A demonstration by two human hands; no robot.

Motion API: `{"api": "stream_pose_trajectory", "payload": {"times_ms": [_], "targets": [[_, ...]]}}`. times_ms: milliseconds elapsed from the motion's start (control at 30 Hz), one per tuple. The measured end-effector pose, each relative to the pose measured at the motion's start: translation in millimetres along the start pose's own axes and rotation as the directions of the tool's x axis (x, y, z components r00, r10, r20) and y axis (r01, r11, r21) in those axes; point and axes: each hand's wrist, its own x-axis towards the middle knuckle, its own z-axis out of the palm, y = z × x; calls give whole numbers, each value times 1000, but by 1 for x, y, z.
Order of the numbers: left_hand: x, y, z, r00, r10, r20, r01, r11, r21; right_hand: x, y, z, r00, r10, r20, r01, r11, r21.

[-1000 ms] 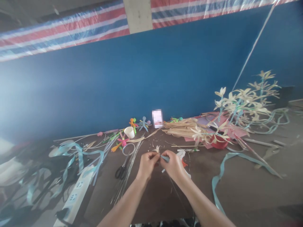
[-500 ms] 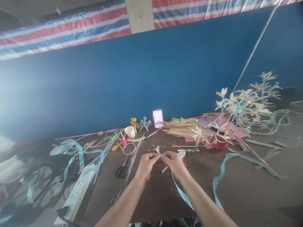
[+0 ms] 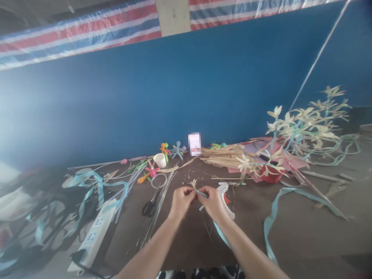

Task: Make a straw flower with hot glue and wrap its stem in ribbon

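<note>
My left hand (image 3: 180, 202) is closed, pinching the base of a small straw-coloured flower (image 3: 193, 183) whose petals stick up above my fingers. My right hand (image 3: 214, 203) is closed beside it, fingers touching the left ones, gripping a light-blue ribbon (image 3: 218, 230) at the flower's stem. The ribbon trails down under my right forearm. Both hands hover just above the brown table (image 3: 186, 236). A white glue gun (image 3: 225, 195) lies right behind my right hand.
Black scissors (image 3: 149, 207) and a bundle of thin wires (image 3: 158, 205) lie left of my hands. A white power strip (image 3: 94, 234) sits further left among blue ribbon loops. Finished straw flower stems (image 3: 302, 128), loose straw (image 3: 225, 157), a paper cup (image 3: 160, 160) and small figures line the blue wall.
The blue ribbon came into view under my right forearm and stays there. My hands keep working at the flower's stem in nearly the same spot; the view shifted slightly.
</note>
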Motion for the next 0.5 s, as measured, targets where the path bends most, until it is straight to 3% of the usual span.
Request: {"api": "stream_pose_trajectory", "payload": {"times_ms": [200, 500], "targets": [[0, -8, 4, 985, 159, -67, -146, 975, 168, 0, 3, 3, 998, -2, -59, -1, 999, -46], [0, -7, 9, 977, 184, -105, -163, 970, 179, -4, 6, 6, 994, -48, -96, 42, 997, -67]]}}
